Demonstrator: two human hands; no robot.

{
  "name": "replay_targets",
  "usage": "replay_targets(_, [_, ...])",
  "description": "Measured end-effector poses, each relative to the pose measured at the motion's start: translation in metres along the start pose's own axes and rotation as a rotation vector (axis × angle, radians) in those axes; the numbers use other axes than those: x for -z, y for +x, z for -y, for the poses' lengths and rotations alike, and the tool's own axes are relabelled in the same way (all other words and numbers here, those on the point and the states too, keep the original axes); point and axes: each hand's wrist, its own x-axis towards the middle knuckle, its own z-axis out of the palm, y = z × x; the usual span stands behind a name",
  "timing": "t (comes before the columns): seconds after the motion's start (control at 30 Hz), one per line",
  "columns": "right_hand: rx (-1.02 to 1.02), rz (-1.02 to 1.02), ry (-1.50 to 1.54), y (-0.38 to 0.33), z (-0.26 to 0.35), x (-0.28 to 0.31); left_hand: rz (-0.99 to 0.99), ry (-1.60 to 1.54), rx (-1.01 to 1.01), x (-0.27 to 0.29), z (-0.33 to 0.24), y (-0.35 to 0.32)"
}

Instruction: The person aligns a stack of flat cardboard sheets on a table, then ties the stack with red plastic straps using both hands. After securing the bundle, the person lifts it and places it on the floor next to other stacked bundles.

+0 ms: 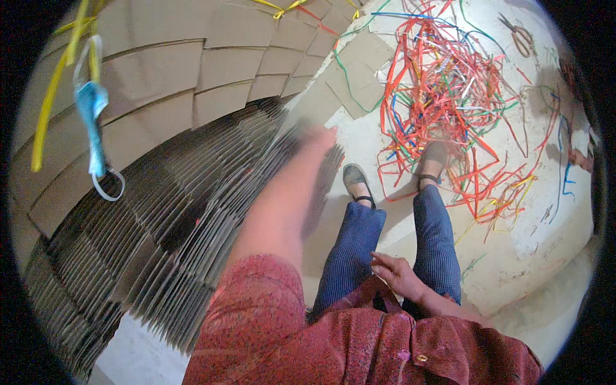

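Observation:
My left arm reaches forward over the edge of a long row of tightly packed grey-brown cardboard sheets (212,218). My left hand (313,138) is smeared by motion beside the far end of that row, so its fingers and anything in them cannot be made out. My right hand (399,274) hovers in front of my waist, above my blue striped trousers (351,247). Its fingers are loosely bent and slightly apart, with nothing visible in them. A dark red strap of cloth (369,292) hangs just below that hand.
A tangled heap of red, green, blue and yellow plastic strapping (443,90) covers the floor ahead, around my right foot. Scissors (518,35) lie beyond it. Stacked cardboard (154,67) rises on the left, where a blue face mask (92,119) hangs. Flat cardboard pieces (353,80) lie on the floor.

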Motion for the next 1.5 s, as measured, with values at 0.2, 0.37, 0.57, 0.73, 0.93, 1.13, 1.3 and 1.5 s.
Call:
replay_targets(0.2, [-0.306, 0.081, 0.424, 0.005, 0.014, 0.019, 0.246, 0.119, 0.168, 0.002, 0.034, 0.097])
replay_targets(0.37, [-0.455, 0.073, 0.563, 0.002, -0.005, 0.033, 0.4, 0.115, 0.154, -0.003, 0.036, 0.133])
replay_targets(0.57, [-0.608, 0.069, 0.8, 0.016, 0.025, 0.038, 0.275, -0.142, 0.272, -0.048, 0.067, 0.147])
replay_targets(0.73, [-0.429, -0.06, 0.718, 0.03, 0.029, 0.029, 0.055, -0.077, 0.295, -0.032, 0.061, 0.123])
replay_targets(0.93, [-0.432, -0.106, 0.782, 0.029, 0.031, 0.03, -0.063, -0.141, 0.498, -0.02, 0.087, 0.103])
replay_targets(1.13, [-0.439, -0.143, 0.821, 0.026, 0.039, 0.033, -0.042, -0.29, 0.514, -0.015, 0.091, 0.088])
replay_targets(1.3, [-0.426, -0.159, 0.835, 0.028, 0.023, 0.031, -0.083, -0.183, 0.591, 0.033, 0.104, 0.061])
replay_targets(1.5, [-0.397, -0.175, 0.804, 0.027, 0.025, 0.036, -0.05, -0.328, 0.695, 0.059, 0.131, 0.034])
